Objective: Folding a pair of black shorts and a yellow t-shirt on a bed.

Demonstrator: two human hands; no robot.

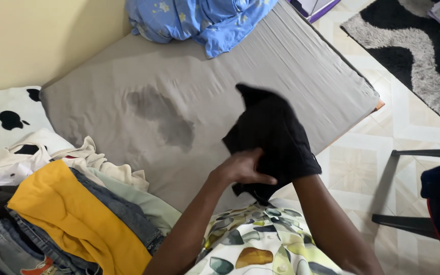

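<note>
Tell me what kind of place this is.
Most likely a bedroom in a home. A mattress in a grey sheet lies on the tiled floor, a pile of clothes sits on it, and a shaggy rug lies nearby. The left hand holds a black garment.

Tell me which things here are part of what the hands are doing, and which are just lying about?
In hand:
black garment
left hand, gripping it
right hand, hidden under the garment

Lying about:
clothes pile
blue floral sheet
grey mattress
shaggy rug

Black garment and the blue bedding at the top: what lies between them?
Only bare grey mattress cover, in the head view, between the black garment and blue bedding.
</note>
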